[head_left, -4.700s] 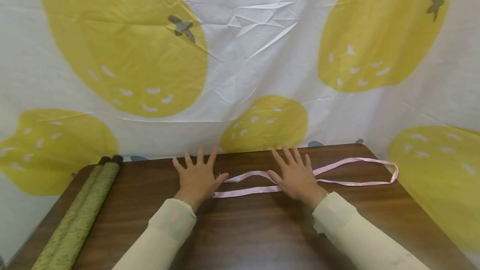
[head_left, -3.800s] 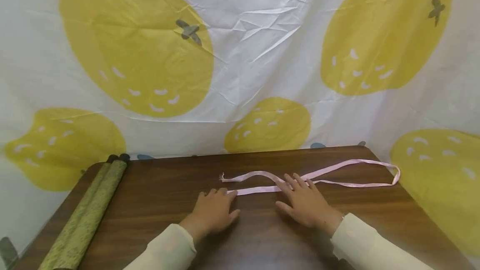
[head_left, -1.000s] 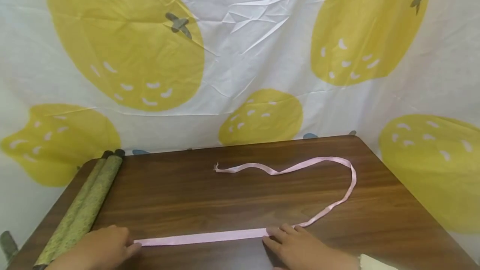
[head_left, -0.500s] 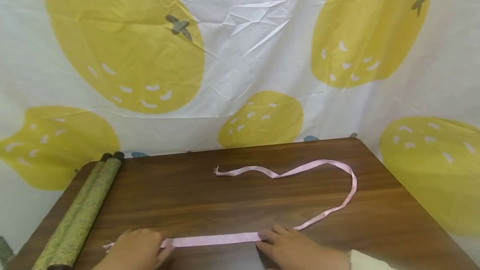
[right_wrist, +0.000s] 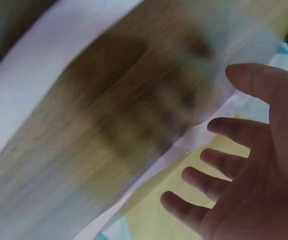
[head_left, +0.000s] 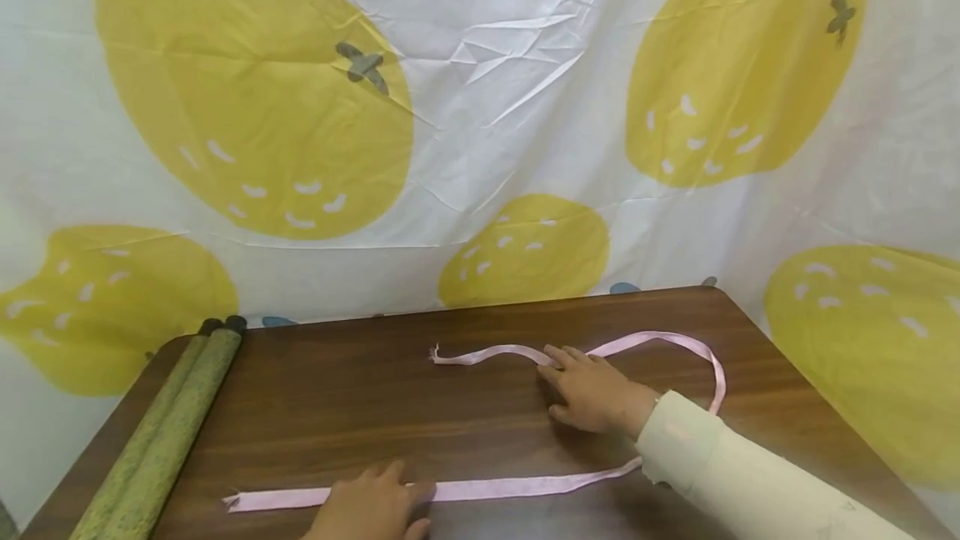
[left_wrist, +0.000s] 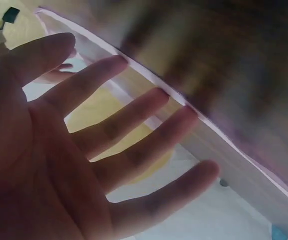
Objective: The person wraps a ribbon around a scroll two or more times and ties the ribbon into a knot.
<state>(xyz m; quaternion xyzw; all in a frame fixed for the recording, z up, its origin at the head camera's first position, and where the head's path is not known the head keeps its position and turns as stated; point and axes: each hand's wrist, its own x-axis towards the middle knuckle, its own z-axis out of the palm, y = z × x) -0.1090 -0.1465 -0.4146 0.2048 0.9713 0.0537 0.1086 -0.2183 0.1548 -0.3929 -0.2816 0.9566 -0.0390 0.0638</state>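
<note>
A pale pink ribbon (head_left: 495,488) lies on the brown wooden table in a wide curve, its two frayed ends towards the left. On the near, straight stretch rests my left hand (head_left: 371,502), a short way in from the frayed end. The left wrist view shows that hand's fingers (left_wrist: 118,120) spread, with several fingertips right at the ribbon. My right hand (head_left: 588,390) touches the wavy far stretch with its fingertips, covering part of it. In the right wrist view its fingers (right_wrist: 221,162) are apart and loosely extended beside the ribbon (right_wrist: 159,165). The right forearm hides part of the curve.
Two green patterned rolls (head_left: 168,440) with black ends lie side by side along the left of the table (head_left: 360,407). A white cloth (head_left: 495,132) printed with yellow lemons hangs behind the table and at its sides.
Earlier, the ribbon's near stretch was drawn towards me and straightened. Since half a second ago, my left hand has slid right along it, and my right hand has moved from it to the far stretch.
</note>
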